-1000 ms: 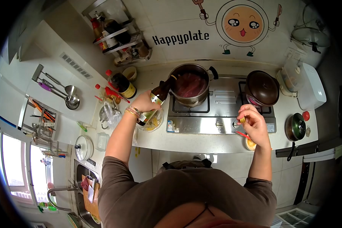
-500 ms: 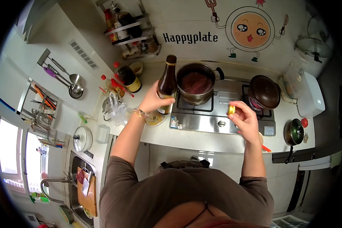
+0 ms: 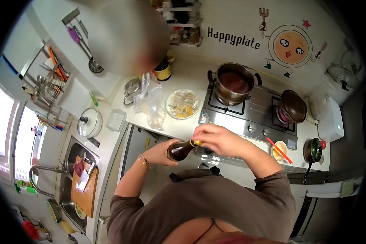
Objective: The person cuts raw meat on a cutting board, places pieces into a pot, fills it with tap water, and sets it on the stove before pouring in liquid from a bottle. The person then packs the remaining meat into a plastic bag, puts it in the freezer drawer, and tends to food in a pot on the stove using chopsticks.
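Note:
A dark brown bottle (image 3: 179,151) is gripped by my left hand (image 3: 160,153), in front of the counter's edge and tilted toward the right. My right hand (image 3: 217,139) closes its fingers on the yellow cap (image 3: 197,142) at the bottle's mouth. Behind them on the stove stands an open pot (image 3: 234,84) with dark red contents. A plate of food pieces under clear wrap (image 3: 183,104) lies on the counter left of the stove.
A lidded brown pot (image 3: 293,106) sits on the right burner. Near the front edge is a bowl (image 3: 279,151) with a red utensil. Plastic bags (image 3: 150,103) lie farther left. A knife and cutting board (image 3: 85,191) rest over the sink. A blurred round patch covers the upper left.
The bottle has come away from the pot, down toward my body. My right hand has moved left with the cap and now meets the bottle's mouth. The view has shifted left.

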The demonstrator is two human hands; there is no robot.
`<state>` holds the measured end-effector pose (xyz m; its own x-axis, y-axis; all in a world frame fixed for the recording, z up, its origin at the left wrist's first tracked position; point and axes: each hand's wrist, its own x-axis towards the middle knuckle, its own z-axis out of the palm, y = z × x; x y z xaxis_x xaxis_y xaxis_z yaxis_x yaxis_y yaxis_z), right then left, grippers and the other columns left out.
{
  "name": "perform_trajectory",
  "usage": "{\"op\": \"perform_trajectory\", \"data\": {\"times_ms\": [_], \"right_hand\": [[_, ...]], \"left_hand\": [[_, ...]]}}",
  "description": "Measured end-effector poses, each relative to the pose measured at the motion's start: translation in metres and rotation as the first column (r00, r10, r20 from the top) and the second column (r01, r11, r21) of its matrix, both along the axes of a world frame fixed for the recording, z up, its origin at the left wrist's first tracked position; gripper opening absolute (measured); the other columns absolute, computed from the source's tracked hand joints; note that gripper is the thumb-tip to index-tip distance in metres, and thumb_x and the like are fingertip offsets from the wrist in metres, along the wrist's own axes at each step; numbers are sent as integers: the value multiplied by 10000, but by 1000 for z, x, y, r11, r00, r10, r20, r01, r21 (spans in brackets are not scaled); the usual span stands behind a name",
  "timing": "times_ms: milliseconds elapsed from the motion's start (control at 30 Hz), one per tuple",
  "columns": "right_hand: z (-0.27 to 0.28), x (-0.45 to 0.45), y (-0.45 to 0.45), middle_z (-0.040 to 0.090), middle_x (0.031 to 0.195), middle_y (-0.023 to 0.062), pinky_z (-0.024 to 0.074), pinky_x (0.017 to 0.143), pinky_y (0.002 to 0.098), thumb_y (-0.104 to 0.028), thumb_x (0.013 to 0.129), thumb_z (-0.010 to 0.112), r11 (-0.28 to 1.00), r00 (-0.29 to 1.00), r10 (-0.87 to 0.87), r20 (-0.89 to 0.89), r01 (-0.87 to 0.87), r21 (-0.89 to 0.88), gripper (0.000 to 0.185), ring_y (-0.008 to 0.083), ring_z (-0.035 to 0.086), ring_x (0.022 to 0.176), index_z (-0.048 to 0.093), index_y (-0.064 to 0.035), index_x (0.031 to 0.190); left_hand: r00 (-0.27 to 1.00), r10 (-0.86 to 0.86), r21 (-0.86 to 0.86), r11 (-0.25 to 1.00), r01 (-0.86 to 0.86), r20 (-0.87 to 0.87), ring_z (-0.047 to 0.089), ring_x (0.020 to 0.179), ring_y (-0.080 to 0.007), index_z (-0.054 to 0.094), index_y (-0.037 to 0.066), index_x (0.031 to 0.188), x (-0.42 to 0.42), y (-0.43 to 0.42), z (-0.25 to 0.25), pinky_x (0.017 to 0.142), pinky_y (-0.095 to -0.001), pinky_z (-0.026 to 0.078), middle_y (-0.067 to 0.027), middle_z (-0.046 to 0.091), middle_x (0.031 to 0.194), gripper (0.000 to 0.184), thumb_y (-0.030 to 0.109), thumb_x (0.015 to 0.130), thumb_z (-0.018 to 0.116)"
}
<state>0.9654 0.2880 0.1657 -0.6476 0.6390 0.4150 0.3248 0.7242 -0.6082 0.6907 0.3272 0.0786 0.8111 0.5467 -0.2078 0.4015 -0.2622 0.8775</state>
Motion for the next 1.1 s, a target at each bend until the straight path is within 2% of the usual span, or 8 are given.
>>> {"op": "perform_trajectory", "data": {"times_ms": [133, 400, 533, 633, 767, 900, 1067, 1100], "right_hand": [[-13, -67, -10, 558, 1003, 78, 482, 744, 336, -116, 787, 607, 969, 967, 184, 179, -209, 135, 228, 254, 548, 853, 597, -15, 991], [-74, -181, -34, 622, 736, 152, 470, 668, 453, -495, 925, 364, 895, 749, 6, 663, 292, -338, 527, 352, 600, 781, 639, -57, 827], [-77, -204, -51, 560, 1079, 90, 482, 723, 408, -239, 820, 636, 929, 956, 93, 279, 18, -370, 452, 339, 586, 886, 464, -82, 1208], [-111, -217, -56, 601, 1009, 94, 484, 710, 403, -248, 797, 664, 948, 916, 170, 363, -51, -315, 499, 333, 599, 855, 456, -78, 1218], [-113, -245, -44, 645, 868, 94, 483, 679, 398, -214, 800, 656, 856, 585, 63, 809, 385, -345, 497, 337, 609, 783, 443, -81, 1229], [-154, -242, -33, 645, 772, 95, 481, 628, 399, -329, 900, 518, 894, 942, 205, 265, -70, -442, 416, 333, 618, 720, 448, -91, 1234], [-195, -247, -3, 579, 984, 136, 469, 683, 399, -194, 850, 606, 827, 513, 325, 795, 254, -502, 370, 326, 592, 828, 476, -63, 1170], [-195, -249, 2, 585, 973, 137, 470, 691, 401, -196, 853, 602, 779, 609, 328, 722, 257, -571, 362, 328, 592, 832, 480, -63, 1167]], "left_hand": [[999, -40, -146, 989, 39, -4, 519, 1080, -165, 436, 42, 1277, -67, -28, -19, 930, -318, 417, -69, 549, 1174, 794, 201, 600, 819], [966, 257, -56, 964, -258, -30, 572, 1002, -246, 464, 11, 1209, -162, -104, -75, 885, -334, 443, -133, 583, 1077, 751, 229, 578, 808], [946, 324, -201, 928, -315, 13, 581, 1014, -263, 463, 28, 1219, -189, -127, -104, 869, -348, 458, -136, 590, 1090, 724, 187, 590, 784], [955, 296, -228, 928, -294, -25, 583, 1009, -257, 478, 51, 1205, -198, -137, -117, 859, -346, 464, -124, 597, 1082, 697, 165, 586, 776], [935, 354, -232, 912, -339, 26, 579, 1002, -274, 500, 68, 1170, -205, -148, -148, 855, -354, 462, -114, 602, 1072, 666, 141, 566, 770], [862, 499, -263, 846, -463, 89, 574, 990, -301, 507, 72, 1150, -207, -155, -179, 853, -368, 459, -126, 602, 1048, 652, 139, 554, 764], [834, 550, -108, 833, -543, 49, 566, 984, -343, 510, 81, 1145, -197, -156, -217, 849, -397, 458, -143, 602, 1037, 656, 161, 546, 764], [831, 557, -133, 824, -551, 5, 563, 998, -342, 504, 75, 1159, -194, -155, -225, 863, -396, 454, -147, 599, 1054, 674, 161, 545, 769]]}}
